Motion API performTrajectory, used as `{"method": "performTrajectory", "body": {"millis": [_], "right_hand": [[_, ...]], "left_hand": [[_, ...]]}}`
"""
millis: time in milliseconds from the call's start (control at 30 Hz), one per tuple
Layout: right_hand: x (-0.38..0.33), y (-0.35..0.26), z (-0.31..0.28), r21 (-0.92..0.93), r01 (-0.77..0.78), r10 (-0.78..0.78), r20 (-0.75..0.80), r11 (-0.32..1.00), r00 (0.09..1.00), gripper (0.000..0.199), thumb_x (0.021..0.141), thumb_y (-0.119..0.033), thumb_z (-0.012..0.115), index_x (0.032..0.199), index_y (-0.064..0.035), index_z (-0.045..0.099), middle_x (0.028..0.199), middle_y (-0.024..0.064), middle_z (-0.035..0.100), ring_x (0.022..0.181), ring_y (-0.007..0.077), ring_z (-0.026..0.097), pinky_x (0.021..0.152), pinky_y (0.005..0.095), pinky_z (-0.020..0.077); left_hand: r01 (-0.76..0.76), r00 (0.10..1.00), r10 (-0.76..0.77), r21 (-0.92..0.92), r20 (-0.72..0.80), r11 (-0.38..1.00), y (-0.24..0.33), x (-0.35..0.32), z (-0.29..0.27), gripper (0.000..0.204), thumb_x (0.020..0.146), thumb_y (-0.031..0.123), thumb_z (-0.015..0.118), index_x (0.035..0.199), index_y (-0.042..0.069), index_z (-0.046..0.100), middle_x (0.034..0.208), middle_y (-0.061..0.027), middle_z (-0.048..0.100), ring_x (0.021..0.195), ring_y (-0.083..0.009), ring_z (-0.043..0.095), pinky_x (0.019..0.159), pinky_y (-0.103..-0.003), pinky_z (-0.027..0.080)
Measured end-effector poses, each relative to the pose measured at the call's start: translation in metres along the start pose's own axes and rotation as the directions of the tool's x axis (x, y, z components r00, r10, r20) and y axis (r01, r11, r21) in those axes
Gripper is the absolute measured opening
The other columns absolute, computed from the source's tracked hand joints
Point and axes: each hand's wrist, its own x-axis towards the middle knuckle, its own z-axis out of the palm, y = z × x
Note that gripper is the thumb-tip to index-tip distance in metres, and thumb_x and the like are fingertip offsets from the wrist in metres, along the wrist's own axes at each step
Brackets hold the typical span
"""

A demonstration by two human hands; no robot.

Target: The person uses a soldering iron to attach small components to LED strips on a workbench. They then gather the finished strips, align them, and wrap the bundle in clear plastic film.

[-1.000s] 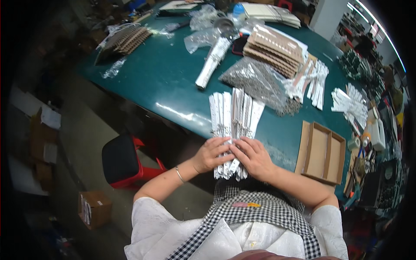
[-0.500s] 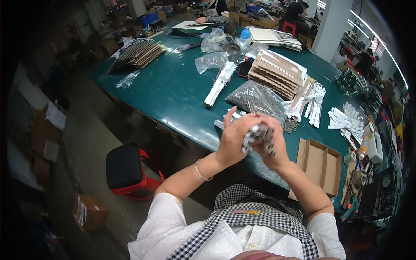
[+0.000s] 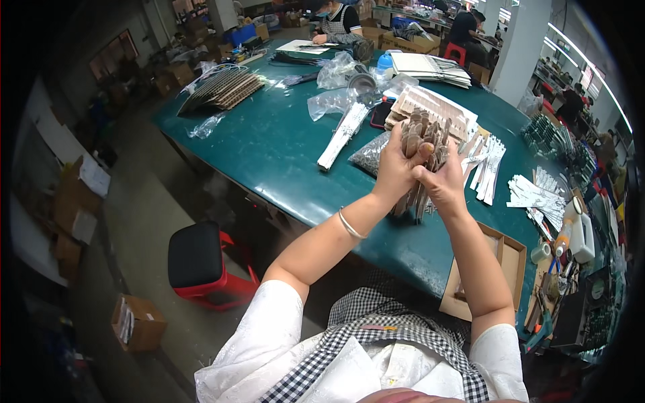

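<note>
Clock positions here go from the bundle of strips (image 3: 426, 138), 12 being the far side of the table. Containers first: the shallow cardboard tray (image 3: 516, 258) sits at 5 o'clock on the green table (image 3: 289, 174), split into at least 2 compartments, and the right forearm blocks part of it, so I can't see all of the inside. Clear plastic bag (image 3: 368, 156) at 9 o'clock is packed with small greyish bits, too small to make out. Way out at 8 o'clock, a cardboard box (image 3: 146, 329) on the floor has pale stuff poking up in it. White jug (image 3: 584, 242) at 4 o'clock, contents hidden.

The bundle itself is up in front of the person, over the table. Its long axis runs roughly 12 to between 6 and 7, brown rounded ends up top, narrow ends down; can't tell how steep the tilt is. Left hand (image 3: 400, 164) wraps its 9 o'clock side, right hand (image 3: 445, 180) its 4 o'clock side, both gripping it snugly, thumbs close together on the near face.
</note>
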Motion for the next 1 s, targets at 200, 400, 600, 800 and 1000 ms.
{"method": "performTrajectory", "body": {"millis": [200,400,600,800,1000], "right_hand": [[-0.001,-0.001,-0.019,-0.021,-0.160,0.161,0.043,0.987,0.986,0.098,0.058,-0.020,0.097,0.136,-0.0004,0.042,0.125,0.0086,0.058,0.116,0.0189,0.056,0.101,0.0345,0.0454],[0.008,0.018,-0.039,0.052,-0.264,0.269,-0.147,0.963,0.952,0.068,0.085,-0.025,0.080,0.137,0.0006,0.043,0.124,0.0084,0.060,0.114,0.0176,0.057,0.098,0.0337,0.0457],[0.004,0.038,-0.032,0.022,-0.098,0.096,0.053,0.995,0.994,0.108,0.063,-0.036,0.094,0.145,-0.0010,0.032,0.135,0.0108,0.050,0.123,0.0208,0.052,0.104,0.0351,0.0431],[-0.007,0.051,-0.032,-0.097,-0.128,0.137,0.086,0.987,0.987,0.112,0.058,-0.017,0.096,0.146,-0.0013,0.028,0.139,0.0115,0.047,0.125,0.0222,0.050,0.105,0.0356,0.0429],[-0.009,0.059,-0.040,-0.231,0.001,-0.011,-0.044,0.973,0.999,0.090,0.069,-0.019,0.088,0.140,-0.0007,0.036,0.128,0.0125,0.057,0.118,0.0243,0.056,0.103,0.0373,0.0453]], "left_hand": [[0.063,0.988,-0.039,-0.157,0.151,0.986,-0.010,0.004,0.000,0.080,0.087,0.056,0.069,0.138,0.002,0.040,0.120,-0.0082,0.060,0.110,-0.0138,0.056,0.096,-0.030,0.046],[0.020,0.987,0.016,-0.218,0.163,0.976,-0.025,0.018,-0.004,0.084,0.087,0.061,0.063,0.139,0.000,0.037,0.122,-0.0075,0.057,0.111,-0.0126,0.053,0.097,-0.028,0.044],[0.096,0.995,-0.096,-0.047,-0.002,0.994,-0.042,0.028,0.009,0.070,0.093,0.060,0.056,0.133,0.005,0.040,0.114,-0.0099,0.060,0.106,-0.0138,0.054,0.092,-0.031,0.045],[0.029,0.981,0.018,-0.240,0.191,0.970,-0.074,0.029,0.006,0.096,0.091,0.067,0.049,0.151,-0.002,0.020,0.149,-0.0191,0.037,0.139,-0.0242,0.035,0.114,-0.035,0.028],[0.219,0.899,-0.108,-0.223,0.424,0.950,-0.039,0.023,-0.006,0.142,0.054,0.013,0.095,0.157,0.006,-0.002,0.160,-0.0145,0.020,0.146,-0.0254,0.024,0.119,-0.037,0.023]]}}
